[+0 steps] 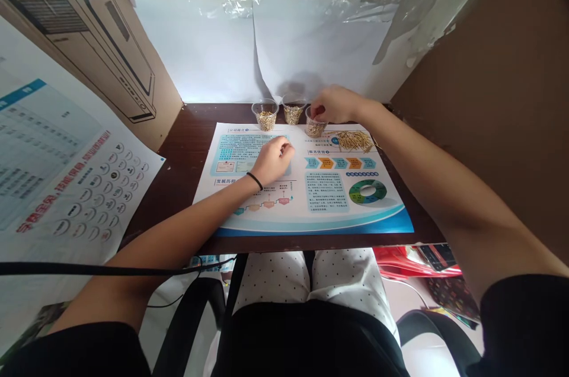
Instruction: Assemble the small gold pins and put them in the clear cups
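My right hand (pixel 338 102) reaches over the rightmost clear plastic cup (pixel 315 128), its pinched fingertips down inside the rim. Small brownish-gold pieces lie in that cup, and what the fingertips hold is hidden. My left hand (pixel 274 159) rests over the printed sheet with its fingers curled together; anything inside them cannot be made out. Two more clear cups, a middle one (pixel 293 111) and a left one (pixel 265 117), hold small shiny gold pieces. Just right of the cups, a pile of thin gold-coloured sticks (pixel 354 141) lies on the sheet's upper right corner.
The printed sheet (pixel 284 220) covers much of the dark wooden table (pixel 175 157). A cardboard box (pixel 89 39) and a hanging poster (pixel 75 169) stand at the left. A white-covered wall (pixel 213 63) rises behind, and a brown panel (pixel 498 104) closes the right. A black cable (pixel 89 269) crosses the lower left.
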Demonstrator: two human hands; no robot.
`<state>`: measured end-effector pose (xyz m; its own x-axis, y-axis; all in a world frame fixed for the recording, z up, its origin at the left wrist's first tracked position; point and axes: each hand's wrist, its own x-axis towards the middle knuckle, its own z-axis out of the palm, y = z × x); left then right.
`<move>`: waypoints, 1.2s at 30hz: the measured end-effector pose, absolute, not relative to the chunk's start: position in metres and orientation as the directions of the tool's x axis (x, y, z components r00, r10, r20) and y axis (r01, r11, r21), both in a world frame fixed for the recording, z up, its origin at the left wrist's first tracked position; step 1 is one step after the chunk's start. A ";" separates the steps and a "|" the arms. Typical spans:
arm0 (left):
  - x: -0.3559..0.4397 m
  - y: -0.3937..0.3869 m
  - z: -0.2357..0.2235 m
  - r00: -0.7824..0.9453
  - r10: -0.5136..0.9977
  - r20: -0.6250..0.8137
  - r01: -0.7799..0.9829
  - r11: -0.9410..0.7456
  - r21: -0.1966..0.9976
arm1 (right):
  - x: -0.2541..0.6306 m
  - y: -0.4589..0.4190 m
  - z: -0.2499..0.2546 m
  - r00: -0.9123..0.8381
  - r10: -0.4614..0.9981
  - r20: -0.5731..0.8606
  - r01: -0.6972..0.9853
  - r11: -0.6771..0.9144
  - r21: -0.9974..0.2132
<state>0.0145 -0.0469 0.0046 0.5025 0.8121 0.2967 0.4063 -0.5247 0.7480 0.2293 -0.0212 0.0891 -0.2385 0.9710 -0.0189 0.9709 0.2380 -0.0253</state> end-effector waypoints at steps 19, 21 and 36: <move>0.120 0.072 0.115 0.706 0.699 -0.112 0.707 -0.704 0.071 | 0.244 -0.099 0.051 0.361 0.854 0.375 0.568 0.117 -0.814; 0.122 0.074 0.104 0.683 0.728 -0.057 0.730 -0.677 0.089 | 0.245 -0.102 0.039 0.443 0.814 0.376 0.518 0.110 -0.848; 0.038 0.009 0.093 0.724 0.686 0.064 0.313 -0.410 0.857 | 0.223 -0.119 0.025 0.401 0.879 0.260 0.371 0.104 -0.923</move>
<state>0.0383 0.0092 0.0932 0.7244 0.6864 0.0640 0.3130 -0.4101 0.8567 0.2229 -0.1191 0.0246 0.4006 0.8786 0.2602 0.3707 0.1043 -0.9229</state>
